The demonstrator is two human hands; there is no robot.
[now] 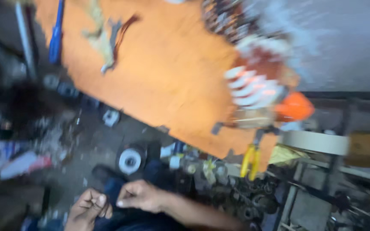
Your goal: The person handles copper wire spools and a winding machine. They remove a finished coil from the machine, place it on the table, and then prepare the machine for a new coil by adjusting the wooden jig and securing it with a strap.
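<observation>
Item: orange tabletop (pixel 168 77), running from the upper left of the frame down to the lower right, seen at a slant through heavy blur.

On it, upper left: a blue tool (pixel 56 36) along the edge and a few flat metal pieces (pixel 110 40), laid loose and well apart, likely set down within reach. Right side of the top: a cluster of white-and-red parts (pixel 253 85) beside an orange cap-like piece (pixel 294 107); too blurred to identify further. Yellow-handled pliers (pixel 250 160) hang over the lower right edge.

Below the table, centre: a round white-faced part (pixel 130 160) on the dark floor, amid scattered small hardware.

Left hand (pixel 88 209), bottom left of centre: fingers curled into a loose fist.

Right hand (pixel 140 196), just beside it: fingers drawn together, tips toward the left hand. Both seem to pinch something small between them; the object itself cannot be made out.
</observation>
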